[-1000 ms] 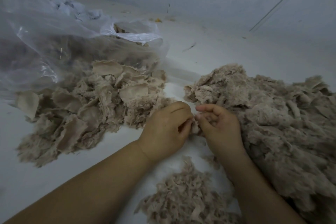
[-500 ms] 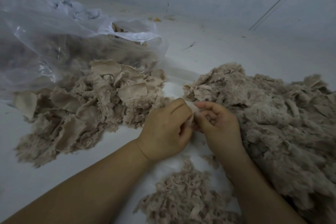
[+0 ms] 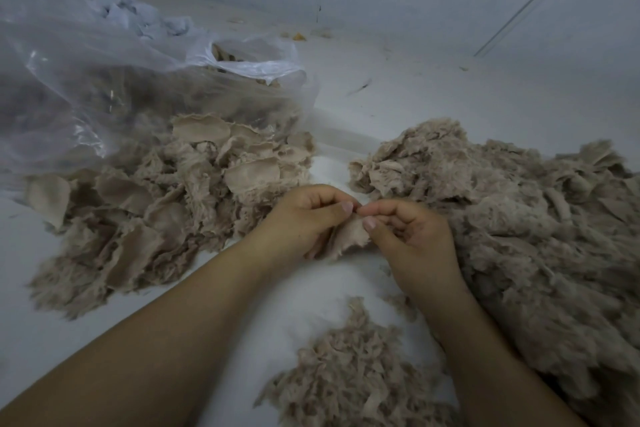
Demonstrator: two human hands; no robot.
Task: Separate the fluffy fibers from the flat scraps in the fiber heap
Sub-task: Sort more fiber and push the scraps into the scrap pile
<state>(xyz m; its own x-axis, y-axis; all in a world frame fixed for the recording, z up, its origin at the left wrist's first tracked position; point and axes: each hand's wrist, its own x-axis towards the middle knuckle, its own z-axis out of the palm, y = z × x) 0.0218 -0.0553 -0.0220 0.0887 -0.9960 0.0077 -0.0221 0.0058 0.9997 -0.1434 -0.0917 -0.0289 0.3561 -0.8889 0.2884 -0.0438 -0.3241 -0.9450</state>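
Left hand: the left hand [image 3: 304, 218] is curled, thumb and forefinger pinching the upper edge of a beige scrap [image 3: 348, 236].
Right hand: the right hand [image 3: 410, 236] is curled likewise, thumb and forefinger pinching the same scrap just beside the left fingertips; the two grips nearly touch.
Scrap: held between the hands above the white surface [image 3: 304, 295], hanging downward from the pinch, its frayed lower edge spreading toward the viewer. Long axis cannot be told.
Fiber heap: large fluffy mass [image 3: 519, 229] at right, touching the right wrist.
Flat scraps pile: [image 3: 156, 204] at left, behind the left hand.
Small fiber pile: [image 3: 349, 367] near the viewer, between the forearms.
Plastic bag: clear bag [image 3: 104, 73] at far left, holding more material.
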